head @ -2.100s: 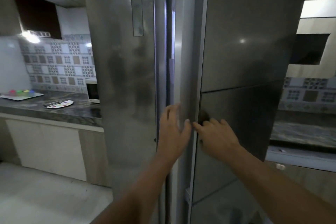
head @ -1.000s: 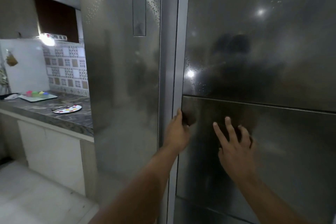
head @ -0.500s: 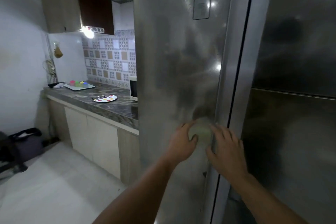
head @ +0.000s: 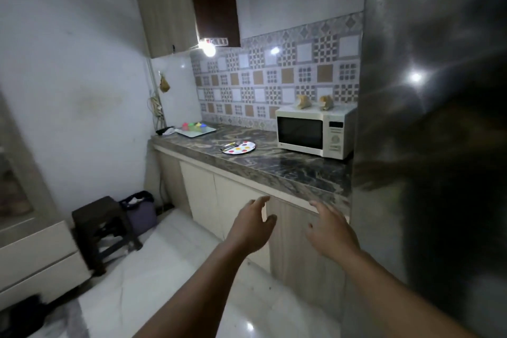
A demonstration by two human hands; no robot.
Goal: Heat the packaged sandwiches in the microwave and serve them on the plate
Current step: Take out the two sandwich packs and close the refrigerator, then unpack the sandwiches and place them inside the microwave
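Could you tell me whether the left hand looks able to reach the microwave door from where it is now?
Probably not yet: the left hand hangs open before the lower cabinets, well short of the microwave, though nothing blocks the way.

Both hands, left hand (head: 253, 226) and right hand (head: 330, 230), hang empty with fingers spread, near the desk (head: 288, 170) carrying a polka-dot plate (head: 238, 147) and white microwave (head: 312, 132).

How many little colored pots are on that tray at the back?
4: the pots sit in a row on the tray at the counter's far left: red, green, yellow, blue. More may hide behind them.
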